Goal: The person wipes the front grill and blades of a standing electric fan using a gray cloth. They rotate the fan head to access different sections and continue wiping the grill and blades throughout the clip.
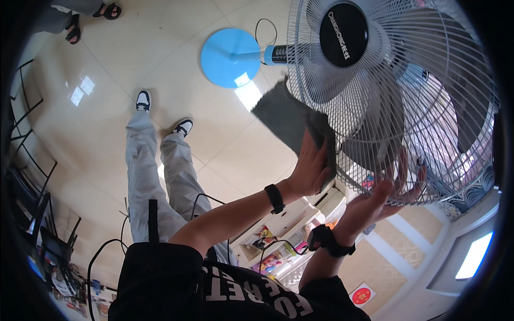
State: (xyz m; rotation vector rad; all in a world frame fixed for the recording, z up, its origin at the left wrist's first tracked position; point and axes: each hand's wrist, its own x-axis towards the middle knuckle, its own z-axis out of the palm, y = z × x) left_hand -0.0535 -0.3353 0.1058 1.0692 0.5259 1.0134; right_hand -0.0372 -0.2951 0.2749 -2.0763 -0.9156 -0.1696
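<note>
A standing fan with a grey wire guard (361,132) and a black centre badge (343,35) fills the upper right. My left hand (308,172) holds a dark grey cloth (281,116) against the guard's side rim, and part of the cloth hangs free. On the guard's lower rim is my right hand (377,200), its thumb on the near side and its fingers seen through the wires. Behind the wires, the grey fan blades (381,120) look still. The fan's blue round base (225,60) stands on the floor.
A thin cable (267,30) curves beside the base. Another person's sandalled feet (108,11) are at the upper left. Black-framed chairs (28,188) line the left side. A white cabinet (281,224) with packets on its shelves stands below my arms. Black cords (90,273) hang near my body.
</note>
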